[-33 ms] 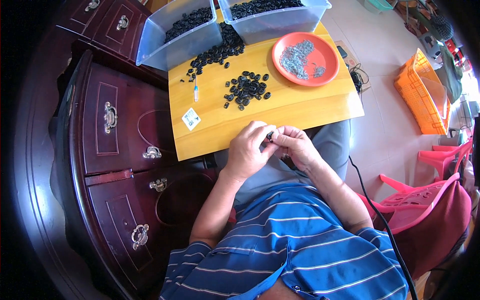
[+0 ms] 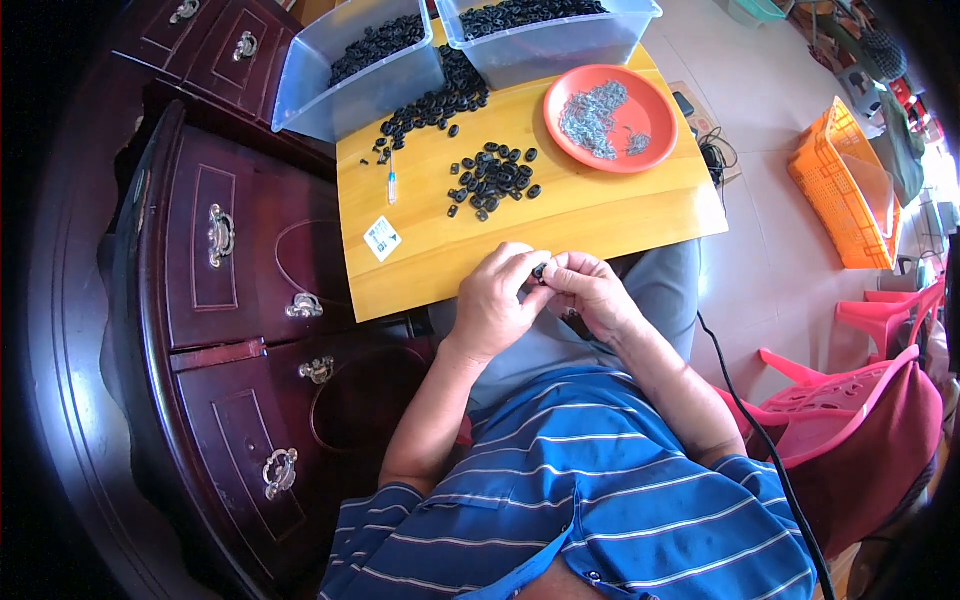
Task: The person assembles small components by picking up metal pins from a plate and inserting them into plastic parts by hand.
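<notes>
Just off the table's near edge, over my lap, my left hand [image 2: 496, 304] and my right hand [image 2: 597, 296] meet with fingertips pinched together. Between them is a small black oval piece [image 2: 540, 271], gripped by both; its finer detail is too small to make out. A loose heap of similar black oval pieces [image 2: 492, 178] lies on the yellow table [image 2: 430, 265] beyond my hands. To the right of that heap stands an orange-red plate [image 2: 655, 150] holding many small silvery metal parts [image 2: 592, 120].
Two clear plastic bins [image 2: 365, 108] of black pieces stand at the table's back, with more pieces [image 2: 440, 105] spilled between them. A small blue-and-clear tool [image 2: 392, 186] and a white card [image 2: 382, 239] lie left. Dark drawers [image 2: 240, 240] border the left; an orange crate [image 2: 835, 190] and pink chair [image 2: 830, 405] stand right.
</notes>
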`<state>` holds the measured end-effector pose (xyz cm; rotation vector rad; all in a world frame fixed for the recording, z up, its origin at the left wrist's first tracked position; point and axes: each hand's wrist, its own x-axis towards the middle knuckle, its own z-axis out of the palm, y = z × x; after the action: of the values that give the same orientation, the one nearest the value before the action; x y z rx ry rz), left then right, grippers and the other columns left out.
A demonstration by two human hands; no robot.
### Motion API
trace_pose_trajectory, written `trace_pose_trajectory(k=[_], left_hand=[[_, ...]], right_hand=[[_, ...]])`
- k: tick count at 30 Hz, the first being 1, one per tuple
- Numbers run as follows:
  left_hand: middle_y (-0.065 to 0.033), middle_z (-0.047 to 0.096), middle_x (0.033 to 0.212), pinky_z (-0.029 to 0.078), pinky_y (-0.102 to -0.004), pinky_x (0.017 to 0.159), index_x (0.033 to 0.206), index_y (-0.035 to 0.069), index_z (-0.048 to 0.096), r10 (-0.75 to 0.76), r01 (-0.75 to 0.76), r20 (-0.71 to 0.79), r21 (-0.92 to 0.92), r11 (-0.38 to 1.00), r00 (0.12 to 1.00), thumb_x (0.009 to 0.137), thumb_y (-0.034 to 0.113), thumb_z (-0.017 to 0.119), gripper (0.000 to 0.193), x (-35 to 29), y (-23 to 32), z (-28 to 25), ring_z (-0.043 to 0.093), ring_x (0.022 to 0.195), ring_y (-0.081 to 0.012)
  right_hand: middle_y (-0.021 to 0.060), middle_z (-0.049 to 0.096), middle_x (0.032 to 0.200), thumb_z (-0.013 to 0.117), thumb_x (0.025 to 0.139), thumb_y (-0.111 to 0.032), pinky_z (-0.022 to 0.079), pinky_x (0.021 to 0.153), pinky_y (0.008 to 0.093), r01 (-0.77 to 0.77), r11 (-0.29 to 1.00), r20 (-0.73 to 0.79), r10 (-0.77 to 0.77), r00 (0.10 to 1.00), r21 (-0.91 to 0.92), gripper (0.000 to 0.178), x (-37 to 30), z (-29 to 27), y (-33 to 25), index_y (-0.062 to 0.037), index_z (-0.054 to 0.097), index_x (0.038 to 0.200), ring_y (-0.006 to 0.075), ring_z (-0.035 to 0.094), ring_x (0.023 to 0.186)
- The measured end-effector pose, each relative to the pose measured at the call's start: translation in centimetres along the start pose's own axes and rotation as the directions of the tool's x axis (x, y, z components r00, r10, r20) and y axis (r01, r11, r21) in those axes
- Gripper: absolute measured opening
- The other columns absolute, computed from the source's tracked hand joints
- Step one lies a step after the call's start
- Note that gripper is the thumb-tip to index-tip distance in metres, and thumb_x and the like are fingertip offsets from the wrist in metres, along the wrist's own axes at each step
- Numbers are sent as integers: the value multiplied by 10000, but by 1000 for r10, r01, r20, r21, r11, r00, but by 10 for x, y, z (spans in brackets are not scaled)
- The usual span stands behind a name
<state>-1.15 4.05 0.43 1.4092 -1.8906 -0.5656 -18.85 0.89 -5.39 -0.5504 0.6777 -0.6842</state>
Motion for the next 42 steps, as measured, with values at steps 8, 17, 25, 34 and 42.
trace_pose_trajectory(k=[8, 17, 25, 34, 42], left_hand=[[-88, 690, 1036, 576, -309, 739, 1127, 18, 711, -40, 42, 24, -89, 995, 999, 771, -40, 818, 376, 1, -2, -4, 697, 837, -191], [-101, 690, 1019, 571, -303, 696, 1127, 3, 709, -54, 61, 45, -177, 982, 998, 808, -50, 763, 328, 3, 1, -7, 689, 773, -188], [-105, 690, 1022, 574, -311, 701, 1135, -1, 708, -52, 57, 29, -201, 978, 998, 801, -57, 772, 345, 2, 0, -5, 689, 786, -200], [-86, 701, 1094, 578, -287, 740, 1156, 11, 726, -91, 101, 55, -223, 969, 994, 790, -71, 792, 381, 1, -4, -6, 698, 863, -179], [-56, 682, 815, 532, -255, 609, 1021, 8, 680, -316, 286, -64, -286, 915, 947, 838, -17, 784, 213, -3, 1, 4, 653, 650, -110]], right_hand=[[29, 737, 938, 648, 1036, -201, 567, 732, 222, -29, 987, -8, 31, 999, 158, 148, -1, 2, 1, -68, 703, 1071, 90, 694, 797], [12, 712, 904, 629, 1053, -219, 561, 767, 244, 0, 986, 19, -3, 1000, 168, 176, 1, 2, 8, -64, 704, 1089, 85, 671, 800], [-16, 702, 904, 630, 1055, -222, 516, 753, 232, 96, 987, -40, -92, 995, 130, 172, 3, 7, 16, -75, 718, 1070, 56, 621, 792], [39, 724, 978, 627, 1052, -210, 558, 809, 263, 92, 981, -9, -92, 996, 170, 195, 5, 3, 18, -31, 695, 1091, 106, 679, 859], [16, 699, 884, 642, 1043, -198, 544, 758, 239, 117, 974, -62, -107, 992, 192, 146, 7, 9, 15, -61, 686, 1064, 95, 666, 795]])
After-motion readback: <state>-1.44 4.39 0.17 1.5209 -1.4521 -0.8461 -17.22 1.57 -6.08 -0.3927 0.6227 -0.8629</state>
